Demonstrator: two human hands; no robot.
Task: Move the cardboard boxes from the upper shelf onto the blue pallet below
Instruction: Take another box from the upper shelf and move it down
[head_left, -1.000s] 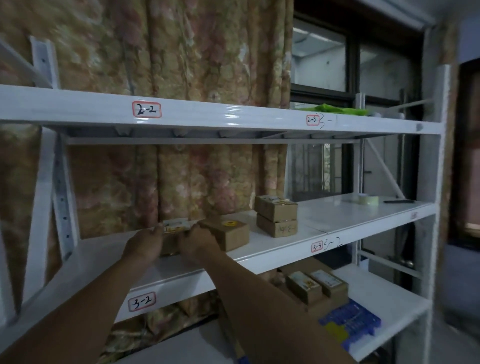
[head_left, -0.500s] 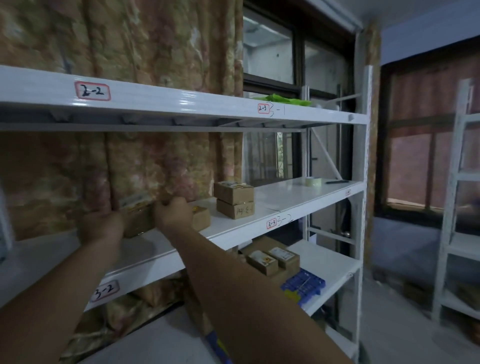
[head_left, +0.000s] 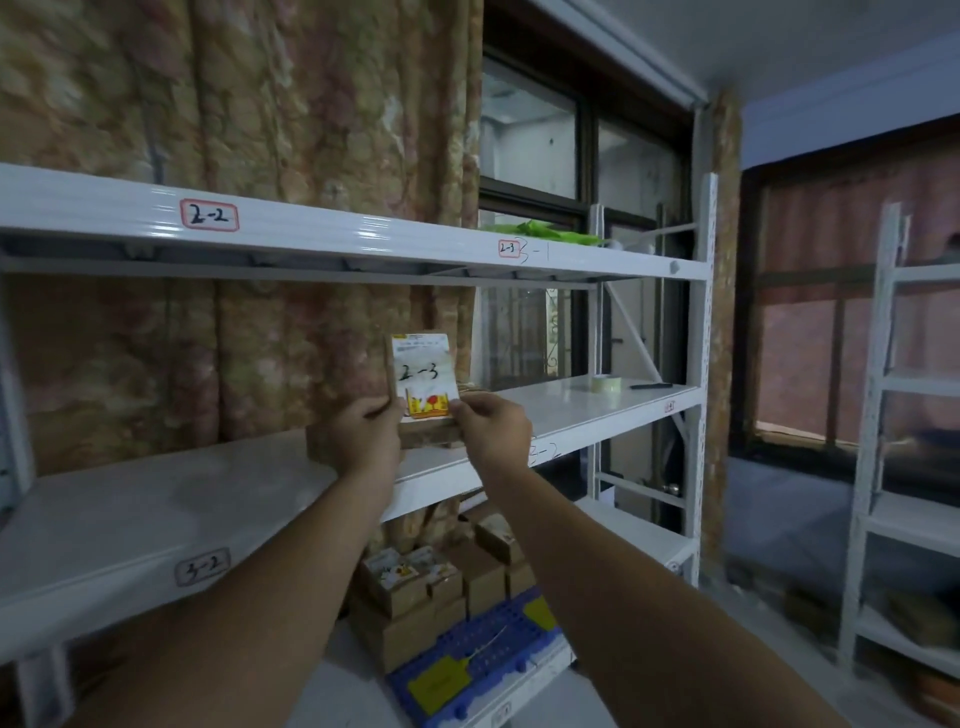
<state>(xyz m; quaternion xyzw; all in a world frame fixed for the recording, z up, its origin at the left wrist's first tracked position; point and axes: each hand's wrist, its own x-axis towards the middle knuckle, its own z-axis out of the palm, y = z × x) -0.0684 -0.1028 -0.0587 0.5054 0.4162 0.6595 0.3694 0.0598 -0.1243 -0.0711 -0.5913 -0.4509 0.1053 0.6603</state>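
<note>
A small cardboard box (head_left: 422, 375) with a white label reading "2-3" is tipped up on edge, label toward me, in front of the middle shelf (head_left: 156, 514). My left hand (head_left: 366, 436) grips its lower left side and my right hand (head_left: 491, 428) grips its lower right side. Another brown box (head_left: 318, 447) on the shelf shows just behind my left hand. Below, the blue pallet (head_left: 472, 649) lies on the bottom shelf with several cardboard boxes (head_left: 415, 582) stacked on it.
A tape roll (head_left: 606, 383) and a dark pen (head_left: 650, 385) lie at the right end of the middle shelf. The top shelf (head_left: 322, 241) labelled "2-2" carries something green (head_left: 540, 233). A second white rack (head_left: 914, 467) stands at the right, across a floor gap.
Both hands have lifted the box off the shelf and turned it upright, so its "2-3" label faces me. The view has swung.
</note>
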